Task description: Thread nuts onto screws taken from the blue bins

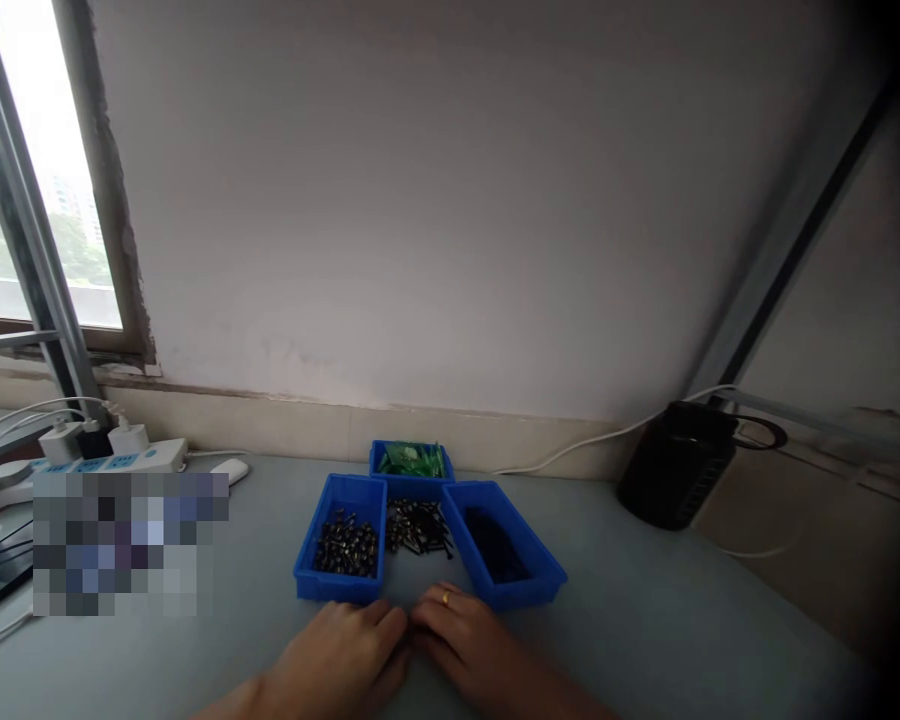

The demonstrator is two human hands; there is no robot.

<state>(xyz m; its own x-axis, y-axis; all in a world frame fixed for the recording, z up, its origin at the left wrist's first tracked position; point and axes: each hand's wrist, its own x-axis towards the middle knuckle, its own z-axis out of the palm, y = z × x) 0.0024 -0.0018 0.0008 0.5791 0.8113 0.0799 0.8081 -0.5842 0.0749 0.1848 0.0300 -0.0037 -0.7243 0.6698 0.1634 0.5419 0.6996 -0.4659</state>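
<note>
My left hand [345, 648] and my right hand [461, 635] meet at the table's front, fingertips almost touching. Both are closed with curled fingers; whatever they pinch is too small or hidden to make out. A ring sits on a right finger. Just beyond my left hand stands a blue bin [304, 570] of small metal pieces [345, 545]. Past my right hand, a slanted blue bin [547, 580] contains dark, fine pieces [491, 545]. Between the bins lies a pile of black screw-like pieces [418, 527]. Behind it, another blue bin [412, 487] holds green packets [411, 459].
A power strip [169, 455] with chargers and cables stands at the left, near a phone-like device [1, 570] and a blurred-out patch. A black jug-like container [671, 465] is at the right. A white cable [570, 450] runs along the wall [390, 220] at the back.
</note>
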